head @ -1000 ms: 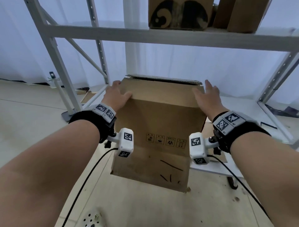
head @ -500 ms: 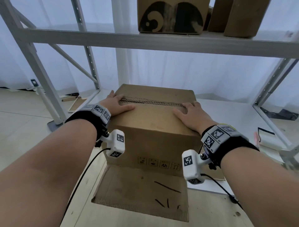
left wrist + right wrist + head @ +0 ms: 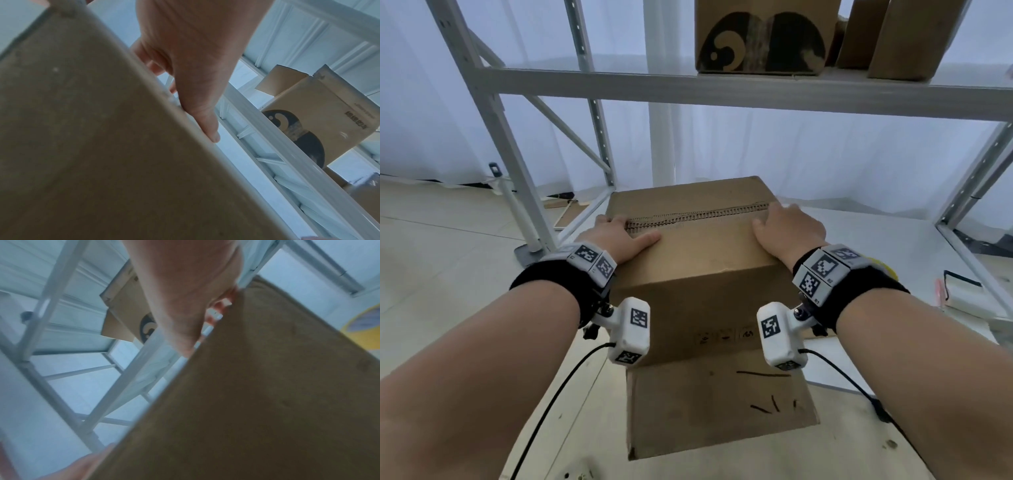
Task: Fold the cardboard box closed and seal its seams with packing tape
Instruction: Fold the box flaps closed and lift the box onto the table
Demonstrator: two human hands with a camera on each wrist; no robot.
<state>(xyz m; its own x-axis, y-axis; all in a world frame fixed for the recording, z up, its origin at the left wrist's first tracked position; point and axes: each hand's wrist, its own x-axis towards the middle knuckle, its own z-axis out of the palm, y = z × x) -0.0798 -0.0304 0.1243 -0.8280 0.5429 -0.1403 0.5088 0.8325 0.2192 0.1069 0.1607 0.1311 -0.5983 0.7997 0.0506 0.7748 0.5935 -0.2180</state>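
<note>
A brown cardboard box (image 3: pixel 702 270) stands in front of me on the wooden surface, its top flaps folded down and meeting along a ragged corrugated seam (image 3: pixel 698 216). My left hand (image 3: pixel 616 236) lies flat on the near flap at the seam's left end, thumb stretched out to the right. My right hand (image 3: pixel 787 228) presses flat on the near flap at the seam's right end. A lower flap (image 3: pixel 719 407) sticks out towards me at the box's base. In the left wrist view the left hand (image 3: pixel 197 81) rests on the box's edge (image 3: pixel 102 146); the right hand (image 3: pixel 185 305) does likewise.
A white metal shelf rack (image 3: pixel 722 92) stands over the box, with other cardboard boxes (image 3: pixel 760 37) on its shelf. A yellow tape roll (image 3: pixel 363 321) lies to the right of the box. White items (image 3: pixel 962 298) lie at the far right.
The near flap, upright a second ago, has been pushed down flat onto the box top. Both hands went down with it and now lie at the ends of the seam.
</note>
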